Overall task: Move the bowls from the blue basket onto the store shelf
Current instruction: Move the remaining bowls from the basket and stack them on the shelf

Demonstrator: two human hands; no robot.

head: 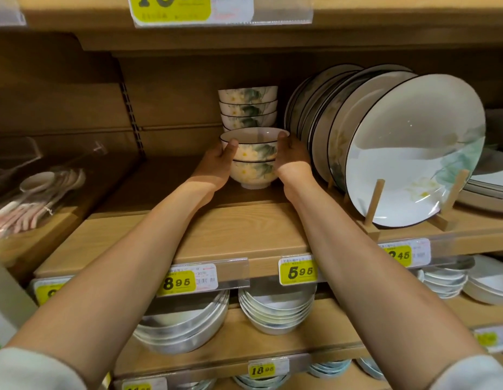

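Observation:
Two nested white bowls (254, 160) with yellow flowers, green leaves and dark rims stand on the wooden store shelf (239, 229). My left hand (216, 164) grips their left side with the thumb up by the top rim. My right hand (291, 157) holds their right side the same way. Directly behind them stands a taller stack of matching bowls (248, 108) near the shelf's back wall. The blue basket is out of view.
Large floral plates (408, 153) lean in a wooden rack just right of the bowls. Spoons (36, 192) lie on the left shelf section. Stacks of white dishes (275, 311) fill the shelf below, behind yellow price tags (298, 273). Bare shelf wood lies left of the bowls.

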